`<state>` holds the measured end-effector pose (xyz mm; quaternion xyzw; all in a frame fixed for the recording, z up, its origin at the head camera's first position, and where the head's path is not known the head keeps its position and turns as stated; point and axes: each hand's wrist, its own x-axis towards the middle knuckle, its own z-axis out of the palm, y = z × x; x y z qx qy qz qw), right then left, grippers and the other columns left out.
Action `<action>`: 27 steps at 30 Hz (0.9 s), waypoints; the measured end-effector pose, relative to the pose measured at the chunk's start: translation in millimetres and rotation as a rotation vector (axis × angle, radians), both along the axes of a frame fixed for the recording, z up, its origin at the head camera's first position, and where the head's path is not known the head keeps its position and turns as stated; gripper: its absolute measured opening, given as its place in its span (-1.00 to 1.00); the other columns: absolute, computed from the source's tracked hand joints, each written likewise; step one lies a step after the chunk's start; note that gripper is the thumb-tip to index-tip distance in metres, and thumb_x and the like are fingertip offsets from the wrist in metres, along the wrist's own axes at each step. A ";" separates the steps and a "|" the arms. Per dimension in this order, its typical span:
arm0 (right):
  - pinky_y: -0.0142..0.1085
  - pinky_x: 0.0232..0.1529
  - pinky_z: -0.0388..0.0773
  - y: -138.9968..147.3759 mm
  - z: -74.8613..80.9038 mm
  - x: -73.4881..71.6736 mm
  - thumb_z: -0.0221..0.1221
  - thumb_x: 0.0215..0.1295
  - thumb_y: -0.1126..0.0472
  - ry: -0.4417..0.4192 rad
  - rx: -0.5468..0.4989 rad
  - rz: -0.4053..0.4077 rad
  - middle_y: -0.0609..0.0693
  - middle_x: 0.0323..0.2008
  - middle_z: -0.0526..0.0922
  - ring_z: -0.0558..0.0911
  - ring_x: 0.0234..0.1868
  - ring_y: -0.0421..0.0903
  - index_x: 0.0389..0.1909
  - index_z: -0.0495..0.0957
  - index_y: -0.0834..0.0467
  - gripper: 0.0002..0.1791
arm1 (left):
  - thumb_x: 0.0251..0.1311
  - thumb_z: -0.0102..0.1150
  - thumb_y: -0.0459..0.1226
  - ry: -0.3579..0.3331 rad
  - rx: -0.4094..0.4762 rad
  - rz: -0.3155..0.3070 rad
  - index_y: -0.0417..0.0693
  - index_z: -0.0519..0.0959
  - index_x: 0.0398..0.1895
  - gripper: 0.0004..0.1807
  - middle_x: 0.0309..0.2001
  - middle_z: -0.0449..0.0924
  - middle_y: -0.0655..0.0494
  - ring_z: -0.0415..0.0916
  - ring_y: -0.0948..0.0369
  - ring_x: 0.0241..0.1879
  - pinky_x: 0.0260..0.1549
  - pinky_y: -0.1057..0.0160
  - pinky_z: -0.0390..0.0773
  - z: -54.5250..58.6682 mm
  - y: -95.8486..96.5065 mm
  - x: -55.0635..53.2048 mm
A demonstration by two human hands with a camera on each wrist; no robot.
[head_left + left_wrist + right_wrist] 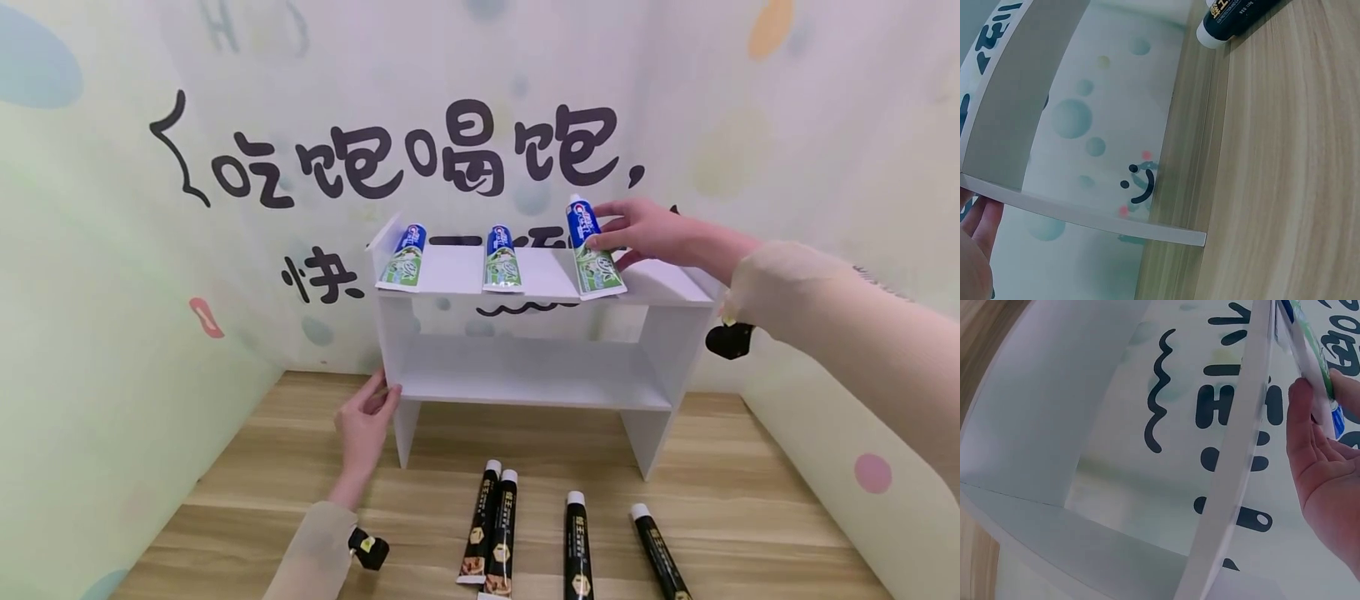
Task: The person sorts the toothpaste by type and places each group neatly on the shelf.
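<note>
My right hand (637,232) pinches a blue-and-green toothpaste tube (595,250) between thumb and fingers, its white cap upward. The tube's flat end is at the front edge of the white shelf's top board (457,293). In the right wrist view, the thumb and fingers grip this toothpaste tube (1316,375) from both sides. Two similar toothpaste tubes, one at the left end (406,258) and one in the middle (502,260), lean on the top board. My left hand (363,425) touches the shelf's left side panel (1097,219) from outside, fingers fairly straight.
Several black toothpaste tubes with white caps lie on the wooden tabletop (420,517) before the shelf, a pair (501,533) side by side, another (578,550) and one at the right (660,554). A lower board (525,371) spans the shelf. Printed cloth walls (150,333) surround the table.
</note>
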<state>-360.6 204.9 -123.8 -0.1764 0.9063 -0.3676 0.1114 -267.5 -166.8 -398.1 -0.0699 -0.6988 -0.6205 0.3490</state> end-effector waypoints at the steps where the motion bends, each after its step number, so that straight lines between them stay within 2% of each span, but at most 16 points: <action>1: -0.33 -0.13 0.71 0.8 -0.6 0.0 0.12 0.45 0.09 -0.007 0.009 -0.001 0.29 0.40 0.34 0.61 0.04 -0.10 0.56 -0.07 0.17 -0.18 | 0.13 0.29 -0.54 0.004 -0.003 -0.001 -0.47 0.53 0.10 -0.57 -0.03 0.60 -0.47 0.62 0.59 -0.34 -0.32 0.56 0.64 0.2 0.5 0.4; 9: -0.38 -0.09 0.68 2.9 -4.9 1.9 0.12 0.45 0.10 -0.044 0.064 0.018 0.32 0.37 0.36 0.63 -0.06 -0.15 0.56 -0.06 0.17 -0.19 | 0.14 0.28 -0.54 0.008 -0.006 0.000 -0.50 0.53 0.09 -0.59 -0.03 0.60 -0.48 0.61 0.61 -0.33 -0.31 0.57 0.64 0.0 1.4 1.1; 14: -0.38 -0.04 0.66 1.9 -5.5 2.0 0.12 0.45 0.07 -0.046 0.119 0.041 0.28 0.37 0.37 0.61 -0.03 -0.13 0.54 0.03 0.14 -0.24 | 0.14 0.28 -0.54 -0.003 -0.008 0.011 -0.50 0.52 0.09 -0.59 -0.01 0.59 -0.48 0.61 0.62 -0.33 -0.30 0.57 0.64 -2.2 0.4 -0.1; 21: -0.36 -0.07 0.66 2.9 -7.0 1.7 0.14 0.43 0.08 -0.046 0.131 0.037 0.25 0.25 0.47 0.61 -0.10 -0.13 0.51 0.12 0.08 -0.30 | 0.13 0.33 -0.48 -0.016 0.014 0.036 -0.36 0.57 0.10 -0.58 -0.01 0.64 -0.38 0.58 0.68 -0.36 -0.34 0.61 0.61 -25.2 -4.9 -17.2; 24: -0.35 -0.07 0.67 5.0 -7.4 3.4 0.15 0.43 0.07 -0.045 0.133 0.033 0.25 0.23 0.50 0.63 -0.12 -0.13 0.51 0.12 0.09 -0.29 | 0.13 0.35 -0.45 0.004 -0.003 0.042 -0.32 0.59 0.10 -0.58 -0.03 0.66 -0.36 0.58 0.69 -0.35 -0.35 0.61 0.61 -29.3 -6.7 -20.2; 27: -0.32 -0.02 0.68 8.5 -6.3 6.3 0.15 0.43 0.06 -0.060 0.126 0.046 0.25 0.26 0.48 0.63 -0.08 -0.13 0.53 0.08 0.10 -0.26 | 0.13 0.35 -0.44 0.029 -0.009 0.038 -0.33 0.60 0.09 -0.58 -0.04 0.66 -0.37 0.58 0.69 -0.35 -0.35 0.61 0.61 -28.7 -7.1 -21.0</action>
